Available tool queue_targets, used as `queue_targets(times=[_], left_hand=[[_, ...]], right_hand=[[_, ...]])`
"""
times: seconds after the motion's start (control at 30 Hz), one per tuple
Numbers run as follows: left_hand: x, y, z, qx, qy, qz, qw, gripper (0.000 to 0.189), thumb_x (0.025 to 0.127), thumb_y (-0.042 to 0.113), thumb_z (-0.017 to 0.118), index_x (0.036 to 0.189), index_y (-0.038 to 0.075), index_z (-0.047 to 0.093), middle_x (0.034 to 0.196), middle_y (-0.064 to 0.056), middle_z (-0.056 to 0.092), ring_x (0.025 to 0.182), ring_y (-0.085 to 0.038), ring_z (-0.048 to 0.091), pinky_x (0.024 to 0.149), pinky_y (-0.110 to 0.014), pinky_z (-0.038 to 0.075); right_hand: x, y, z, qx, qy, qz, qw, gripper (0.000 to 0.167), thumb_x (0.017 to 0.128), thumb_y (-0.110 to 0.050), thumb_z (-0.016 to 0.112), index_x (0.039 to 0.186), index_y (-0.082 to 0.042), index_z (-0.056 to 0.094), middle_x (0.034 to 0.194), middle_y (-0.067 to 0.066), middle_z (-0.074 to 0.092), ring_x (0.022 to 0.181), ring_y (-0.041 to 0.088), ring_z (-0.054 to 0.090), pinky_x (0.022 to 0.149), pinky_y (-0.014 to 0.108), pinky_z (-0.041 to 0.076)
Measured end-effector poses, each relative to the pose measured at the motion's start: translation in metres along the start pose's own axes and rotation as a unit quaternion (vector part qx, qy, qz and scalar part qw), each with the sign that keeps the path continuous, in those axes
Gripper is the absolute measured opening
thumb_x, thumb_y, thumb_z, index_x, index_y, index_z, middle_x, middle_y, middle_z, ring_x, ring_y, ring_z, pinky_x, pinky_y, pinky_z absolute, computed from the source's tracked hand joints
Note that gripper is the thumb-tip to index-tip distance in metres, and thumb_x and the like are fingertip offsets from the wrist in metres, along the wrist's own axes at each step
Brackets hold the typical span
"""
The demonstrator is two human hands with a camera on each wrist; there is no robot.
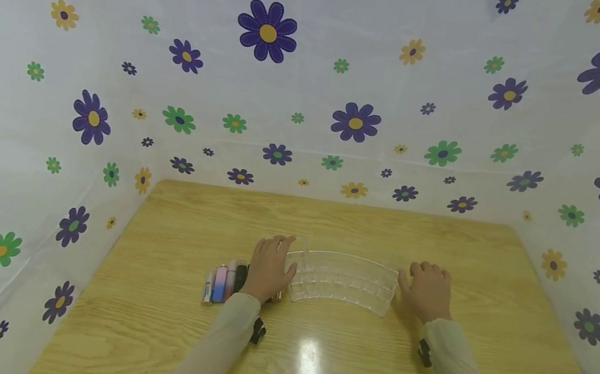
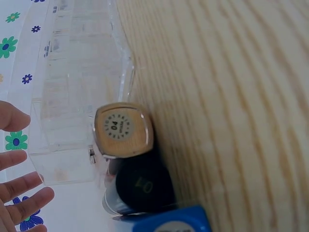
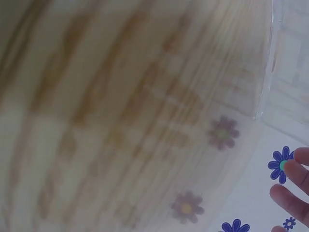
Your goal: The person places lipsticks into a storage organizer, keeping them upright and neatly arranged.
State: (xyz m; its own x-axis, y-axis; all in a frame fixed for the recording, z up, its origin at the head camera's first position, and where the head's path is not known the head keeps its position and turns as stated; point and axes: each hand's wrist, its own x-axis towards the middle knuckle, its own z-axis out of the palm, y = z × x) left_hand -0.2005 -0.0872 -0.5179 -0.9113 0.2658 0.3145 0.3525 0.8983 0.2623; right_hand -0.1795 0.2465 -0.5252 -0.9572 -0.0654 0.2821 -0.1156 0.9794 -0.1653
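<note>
On the yellow wood-grain table (image 1: 150,330), head view, a clear curved plastic rack (image 1: 345,281) lies between the left hand (image 1: 270,270) and right hand (image 1: 429,293), both unclenched. Left wrist view: a beige square-ended tube (image 2: 123,130) just beside the rack's left end. Right wrist view: the right hand, relaxed, near the rack.

A pale yellow worktop (image 1: 139,329) with brown wood grain fills the lower part of the head view, a bright streak of light (image 1: 309,373) shining near its front. White cloth (image 1: 326,5) rises behind it and on both sides, printed with purple, green and yellow-orange flowers. One large purple bloom (image 1: 267,33) with a yellow centre sits high on the back.
</note>
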Motion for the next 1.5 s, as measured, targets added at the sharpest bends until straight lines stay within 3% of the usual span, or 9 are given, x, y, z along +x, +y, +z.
queue_targets(times=[0.13,0.33,0.5,0.7,0.97,1.2,1.4,1.5], left_hand=[[0.000,0.000,0.000,-0.001,0.001,-0.002,1.0000,0.054,0.084,0.027,0.065,0.133,0.011,0.048,0.122,-0.013,0.057,0.114,-0.033,0.054,0.108,-0.049,0.033],[-0.001,-0.001,0.001,0.000,0.010,0.000,1.0000,0.053,0.084,0.026,0.066,0.132,0.011,0.048,0.120,-0.013,0.058,0.112,-0.032,0.055,0.107,-0.049,0.034],[-0.002,-0.001,-0.001,-0.002,0.022,-0.005,0.9997,0.051,0.085,0.026,0.064,0.131,0.011,0.050,0.119,-0.012,0.059,0.112,-0.031,0.056,0.106,-0.049,0.035],[-0.010,0.004,-0.012,-0.031,0.061,-0.001,0.9977,0.048,0.084,0.022,0.065,0.128,0.010,0.053,0.117,-0.011,0.061,0.111,-0.029,0.057,0.105,-0.051,0.036],[-0.029,0.008,-0.028,-0.031,0.108,0.006,0.9936,0.045,0.083,0.020,0.064,0.125,0.008,0.055,0.111,-0.011,0.064,0.106,-0.028,0.059,0.101,-0.049,0.041],[-0.041,0.011,-0.034,-0.051,0.105,-0.011,0.9931,0.043,0.087,0.022,0.061,0.127,0.009,0.054,0.113,-0.012,0.062,0.108,-0.029,0.057,0.101,-0.052,0.040],[-0.043,0.015,-0.034,-0.047,0.106,-0.013,0.9931,0.045,0.084,0.019,0.065,0.126,0.010,0.054,0.111,-0.011,0.062,0.107,-0.029,0.058,0.101,-0.052,0.040],[-0.043,0.015,-0.034,-0.049,0.110,-0.012,0.9927,0.044,0.084,0.019,0.064,0.126,0.010,0.055,0.111,-0.011,0.063,0.107,-0.029,0.058,0.100,-0.052,0.041]], right_hand=[[0.001,0.000,-0.002,-0.010,-0.003,-0.018,0.9998,0.036,0.092,-0.033,0.049,0.082,-0.003,0.064,0.078,0.013,0.065,0.081,0.035,0.061,0.081,0.057,0.043],[0.007,0.001,-0.001,-0.019,-0.029,-0.016,0.9993,0.037,0.092,-0.034,0.046,0.085,-0.003,0.065,0.078,0.013,0.065,0.076,0.033,0.060,0.077,0.056,0.045],[0.012,0.000,-0.004,-0.004,-0.041,-0.006,0.9991,0.037,0.090,-0.035,0.049,0.079,-0.005,0.065,0.071,0.009,0.062,0.068,0.028,0.058,0.073,0.053,0.043],[0.013,0.000,-0.004,0.007,-0.061,0.013,0.9980,0.035,0.090,-0.035,0.048,0.076,-0.006,0.062,0.067,0.007,0.059,0.062,0.024,0.054,0.068,0.049,0.041],[0.012,0.002,-0.002,0.012,-0.074,0.010,0.9971,0.040,0.092,-0.034,0.044,0.071,-0.006,0.064,0.068,0.007,0.059,0.064,0.026,0.055,0.064,0.048,0.042],[0.010,0.004,0.001,0.018,-0.080,0.011,0.9965,0.042,0.094,-0.032,0.038,0.085,0.000,0.065,0.082,0.015,0.065,0.077,0.035,0.059,0.070,0.053,0.043],[0.008,0.006,0.002,-0.003,-0.055,-0.013,0.9984,0.044,0.094,-0.032,0.039,0.109,0.005,0.059,0.105,0.024,0.065,0.095,0.042,0.059,0.079,0.057,0.046],[0.008,0.006,0.002,-0.006,-0.039,-0.018,0.9991,0.045,0.093,-0.031,0.041,0.113,0.005,0.058,0.106,0.025,0.064,0.097,0.043,0.059,0.080,0.057,0.046]])
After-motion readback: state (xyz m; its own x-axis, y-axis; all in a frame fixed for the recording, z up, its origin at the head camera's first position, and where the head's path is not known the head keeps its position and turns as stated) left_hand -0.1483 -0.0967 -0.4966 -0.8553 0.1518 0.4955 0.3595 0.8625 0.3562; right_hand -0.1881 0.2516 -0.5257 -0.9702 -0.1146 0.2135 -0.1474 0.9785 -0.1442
